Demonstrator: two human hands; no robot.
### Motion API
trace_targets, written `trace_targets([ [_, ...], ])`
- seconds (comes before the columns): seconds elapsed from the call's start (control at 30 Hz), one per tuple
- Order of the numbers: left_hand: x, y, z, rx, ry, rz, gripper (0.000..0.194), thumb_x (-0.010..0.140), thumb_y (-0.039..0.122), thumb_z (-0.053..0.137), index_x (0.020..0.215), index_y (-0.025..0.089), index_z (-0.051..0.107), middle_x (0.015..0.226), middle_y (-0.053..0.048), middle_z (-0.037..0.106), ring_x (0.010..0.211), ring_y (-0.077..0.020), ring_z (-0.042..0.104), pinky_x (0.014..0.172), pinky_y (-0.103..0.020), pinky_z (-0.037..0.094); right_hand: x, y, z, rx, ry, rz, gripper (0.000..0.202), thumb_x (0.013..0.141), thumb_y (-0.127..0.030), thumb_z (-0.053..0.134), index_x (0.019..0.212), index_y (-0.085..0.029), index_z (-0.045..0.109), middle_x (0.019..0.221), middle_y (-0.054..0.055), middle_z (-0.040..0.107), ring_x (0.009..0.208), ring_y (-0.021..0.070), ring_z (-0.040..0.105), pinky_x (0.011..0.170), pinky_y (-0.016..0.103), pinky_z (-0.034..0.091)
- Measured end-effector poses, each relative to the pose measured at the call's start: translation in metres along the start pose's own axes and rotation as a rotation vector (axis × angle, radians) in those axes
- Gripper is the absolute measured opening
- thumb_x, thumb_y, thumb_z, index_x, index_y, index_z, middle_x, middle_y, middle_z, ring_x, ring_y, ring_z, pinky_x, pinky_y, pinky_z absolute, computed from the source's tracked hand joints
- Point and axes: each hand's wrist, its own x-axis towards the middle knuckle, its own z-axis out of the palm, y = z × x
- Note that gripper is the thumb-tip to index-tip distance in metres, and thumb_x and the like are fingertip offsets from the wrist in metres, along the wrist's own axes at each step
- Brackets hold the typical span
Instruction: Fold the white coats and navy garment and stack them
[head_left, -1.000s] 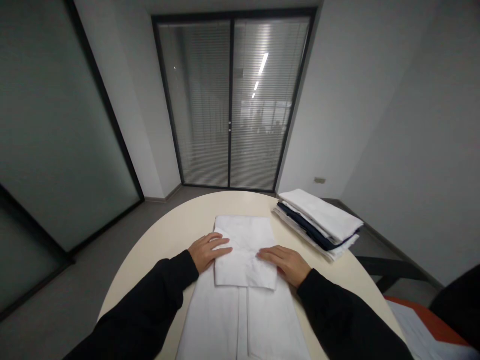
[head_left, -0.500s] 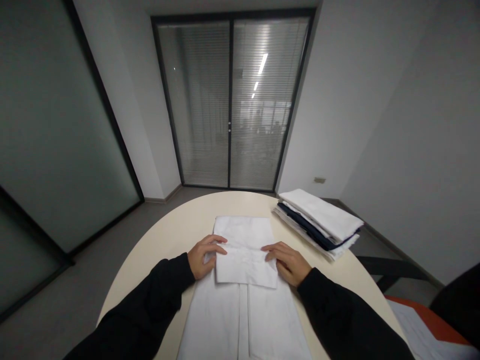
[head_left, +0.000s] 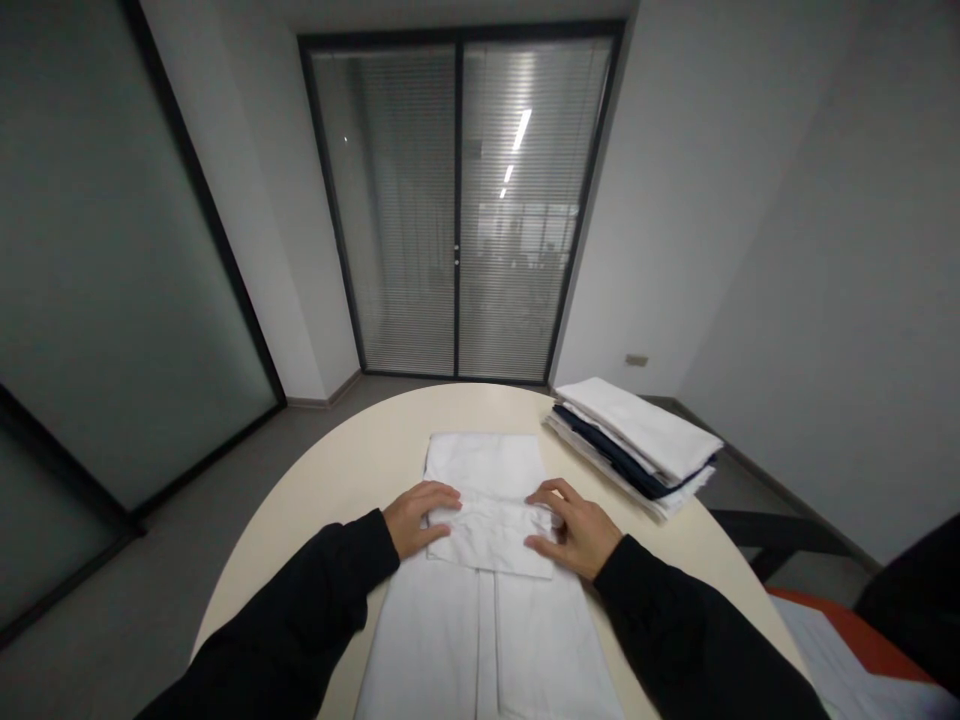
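A white garment (head_left: 487,640) lies lengthwise on the table with its sides folded inward, leaving a narrow strip down the middle. Near its far end a folded-over flap (head_left: 491,540) rests on top, wrinkled across. My left hand (head_left: 421,517) grips the flap's left side, fingers above and thumb nearer to me. At the right side, my right hand (head_left: 576,525) has curled fingers and a thumb around the cloth, gathering it a little. The cloth directly beneath both palms is hidden.
The round cream table (head_left: 322,480) carries a stack of folded white and navy cloths (head_left: 637,435) at its right edge. Right of the table are a dark chair part (head_left: 780,535) and an orange item with white sheets (head_left: 847,640). Glass doors (head_left: 457,210) stand beyond.
My thumbs have come onto the flap and the fabric between my hands is more wrinkled. My left hand has shifted slightly right. The stack of cloths stays put.
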Motion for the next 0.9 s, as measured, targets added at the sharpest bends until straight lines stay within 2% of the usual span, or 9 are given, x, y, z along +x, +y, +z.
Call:
trace_targets([
  [0.2,0.003,0.000,0.000,0.088,0.109,0.020,0.018,0.091,0.025,0.057,0.107,0.018,0.064,0.101,-0.008,0.070,0.096,-0.0174,0.066,0.086,-0.032,0.055,0.001,0.014,0.004,0.184,-0.111,-0.133,0.073,0.062,-0.058,0.078,0.123,-0.024,0.056,0.119,0.009,0.060,0.104,0.0248,0.060,0.087,0.033,0.049],
  [0.27,0.005,0.001,-0.001,0.119,0.126,0.035,0.017,0.093,0.026,0.055,0.105,0.018,0.064,0.098,-0.007,0.071,0.092,-0.0165,0.067,0.083,-0.030,0.055,0.002,0.018,0.009,0.212,-0.113,-0.122,0.069,0.063,-0.054,0.079,0.122,-0.023,0.057,0.116,0.009,0.061,0.102,0.0241,0.061,0.086,0.033,0.050],
  [0.37,0.006,0.003,-0.001,0.155,0.154,0.066,0.017,0.094,0.029,0.054,0.104,0.018,0.063,0.094,-0.007,0.071,0.088,-0.0164,0.067,0.080,-0.030,0.056,0.005,0.021,0.013,0.218,-0.071,-0.089,0.048,0.072,-0.045,0.075,0.114,-0.024,0.062,0.108,0.006,0.065,0.091,0.0206,0.064,0.079,0.031,0.051],
  [0.47,0.007,0.005,-0.002,0.170,0.169,0.086,0.018,0.093,0.029,0.055,0.107,0.018,0.061,0.096,-0.007,0.070,0.090,-0.0176,0.066,0.081,-0.032,0.055,0.006,0.019,0.012,0.224,0.011,-0.076,0.026,0.081,-0.039,0.067,0.103,-0.024,0.066,0.098,0.004,0.067,0.082,0.0182,0.064,0.074,0.030,0.051],
  [0.53,0.007,0.007,-0.003,0.172,0.158,0.093,0.026,0.090,0.032,0.060,0.112,0.018,0.058,0.102,-0.010,0.068,0.097,-0.0203,0.064,0.087,-0.036,0.054,0.007,0.016,0.011,0.243,0.097,-0.058,0.021,0.086,-0.039,0.062,0.099,-0.024,0.067,0.094,0.004,0.067,0.078,0.0174,0.064,0.072,0.029,0.050],
  [0.63,0.006,0.010,-0.004,0.176,0.122,0.111,0.049,0.081,0.039,0.069,0.123,0.018,0.052,0.118,-0.014,0.061,0.112,-0.0262,0.057,0.095,-0.044,0.049,0.009,0.013,0.012,0.344,0.227,0.012,0.023,0.088,-0.040,0.058,0.100,-0.022,0.067,0.093,0.006,0.066,0.070,0.0160,0.061,0.065,0.028,0.050],
  [0.7,0.006,0.010,-0.003,0.189,0.099,0.119,0.056,0.079,0.037,0.071,0.127,0.018,0.049,0.125,-0.016,0.056,0.117,-0.0282,0.053,0.098,-0.047,0.047,0.010,0.012,0.016,0.453,0.277,0.047,0.023,0.089,-0.040,0.057,0.101,-0.022,0.066,0.096,0.007,0.064,0.072,0.0161,0.061,0.061,0.027,0.050],
  [0.8,0.007,0.007,-0.002,0.236,0.120,0.109,0.047,0.083,0.026,0.066,0.127,0.020,0.049,0.127,-0.015,0.054,0.117,-0.0273,0.052,0.097,-0.048,0.048,0.009,0.009,0.021,0.558,0.270,0.021,0.026,0.083,-0.039,0.064,0.103,-0.023,0.064,0.109,0.009,0.061,0.089,0.0189,0.061,0.065,0.027,0.052],
  [0.9,0.010,0.004,-0.002,0.303,0.185,0.103,0.036,0.088,0.018,0.057,0.123,0.019,0.052,0.121,-0.013,0.058,0.112,-0.0244,0.056,0.095,-0.044,0.051,0.008,0.007,0.025,0.565,0.219,-0.003,0.043,0.075,-0.031,0.072,0.115,-0.024,0.058,0.124,0.009,0.055,0.095,0.0193,0.061,0.066,0.027,0.052],
])
